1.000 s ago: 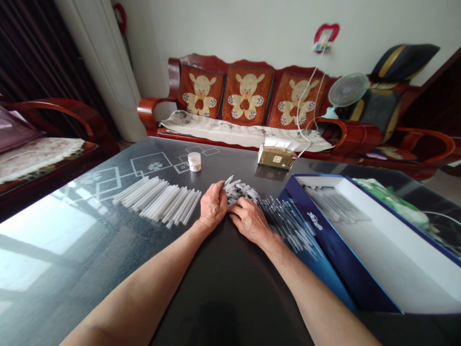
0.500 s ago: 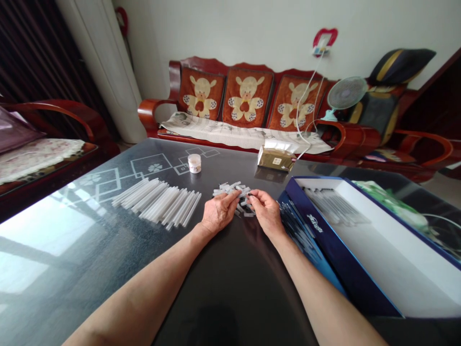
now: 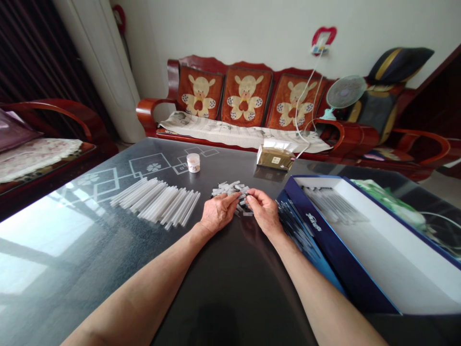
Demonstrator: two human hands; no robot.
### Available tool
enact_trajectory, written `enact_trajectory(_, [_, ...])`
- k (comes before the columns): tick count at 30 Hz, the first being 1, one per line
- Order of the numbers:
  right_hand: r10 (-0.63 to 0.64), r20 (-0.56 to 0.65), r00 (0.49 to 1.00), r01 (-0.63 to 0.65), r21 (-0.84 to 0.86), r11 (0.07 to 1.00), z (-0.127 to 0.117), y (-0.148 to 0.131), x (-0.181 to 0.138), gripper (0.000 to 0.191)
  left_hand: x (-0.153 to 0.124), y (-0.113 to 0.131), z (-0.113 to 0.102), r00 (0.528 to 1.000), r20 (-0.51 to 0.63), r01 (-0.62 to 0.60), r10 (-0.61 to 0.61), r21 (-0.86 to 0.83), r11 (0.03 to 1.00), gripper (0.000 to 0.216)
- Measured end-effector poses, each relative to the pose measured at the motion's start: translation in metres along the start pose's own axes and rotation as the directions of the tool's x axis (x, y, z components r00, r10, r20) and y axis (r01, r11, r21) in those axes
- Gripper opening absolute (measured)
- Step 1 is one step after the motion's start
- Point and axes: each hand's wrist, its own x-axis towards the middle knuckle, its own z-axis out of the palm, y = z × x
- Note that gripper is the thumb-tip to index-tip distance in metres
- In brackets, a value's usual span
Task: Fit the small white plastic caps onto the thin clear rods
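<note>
My left hand (image 3: 218, 214) is at the near left edge of a heap of small whitish and black pen pieces (image 3: 230, 186). Its forefinger reaches toward the heap while the other fingers curl; what they hold, if anything, is hidden. Across from it, my right hand (image 3: 265, 211) has thumb and forefinger pinched at the heap's right side, with a tiny dark piece at the tips, too small to name. A row of translucent white pen barrels (image 3: 158, 199) lies to the left. Thin dark rods resembling pen refills (image 3: 297, 228) lie in a blue tray right of my right hand.
A blue box (image 3: 378, 259) with white inside stands at right, holding a row of clear pens (image 3: 334, 204). Farther back on the dark table (image 3: 216, 283) are a small white tub (image 3: 193, 163) and a tissue pack (image 3: 275, 156). A wooden sofa (image 3: 147, 113) stands behind.
The whole view has shifted very slightly. Both hands stay at the heap, with only small finger movement at the right hand's pinch.
</note>
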Motion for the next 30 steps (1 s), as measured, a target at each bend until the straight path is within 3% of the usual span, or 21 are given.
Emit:
enact_trajectory(6, [-0.019, 0.016, 1.0, 0.019, -0.024, 1.0, -0.001, 0.004, 0.002, 0.028, 0.0, 0.0, -0.001, 1.0, 0.024, 0.005, -0.006, 0.022, 1.0, 0.031])
enact_trajectory(10, [-0.073, -0.018, 0.997, 0.07, -0.156, 0.985, -0.007, -0.003, 0.002, 0.021, 0.002, -0.001, -0.004, 0.991, -0.101, 0.085, -0.086, -0.009, 0.996, 0.03])
enact_trajectory(12, [-0.163, 0.14, 0.977, 0.198, -0.293, 0.935, -0.009, -0.01, 0.0, 0.014, 0.003, -0.002, -0.004, 0.977, -0.175, 0.121, -0.125, -0.034, 0.992, 0.03])
enact_trajectory(15, [-0.233, 0.459, 0.857, 0.435, -0.402, 0.806, -0.01, -0.018, -0.007, 0.01, 0.003, -0.002, -0.004, 0.97, -0.203, 0.123, -0.131, -0.055, 0.991, 0.029])
enact_trajectory(18, [-0.21, 0.583, 0.785, 0.529, -0.454, 0.717, -0.01, -0.022, -0.009, 0.013, 0.002, -0.002, -0.003, 0.972, -0.191, 0.13, -0.138, -0.056, 0.99, 0.028])
enact_trajectory(22, [-0.135, 0.571, 0.81, 0.504, -0.559, 0.659, -0.019, -0.024, -0.005, 0.022, 0.002, -0.003, -0.002, 0.974, -0.189, 0.117, -0.127, -0.06, 0.991, 0.028])
enact_trajectory(26, [-0.038, 0.558, 0.829, 0.477, -0.67, 0.569, -0.028, -0.026, -0.001, 0.017, 0.001, -0.004, 0.0, 0.975, -0.195, 0.09, -0.102, -0.073, 0.993, 0.027])
enact_trajectory(30, [-0.052, 0.556, 0.83, 0.479, -0.66, 0.578, -0.029, -0.025, 0.0, 0.01, 0.001, -0.005, 0.002, 0.978, -0.187, 0.084, -0.095, -0.066, 0.994, 0.027])
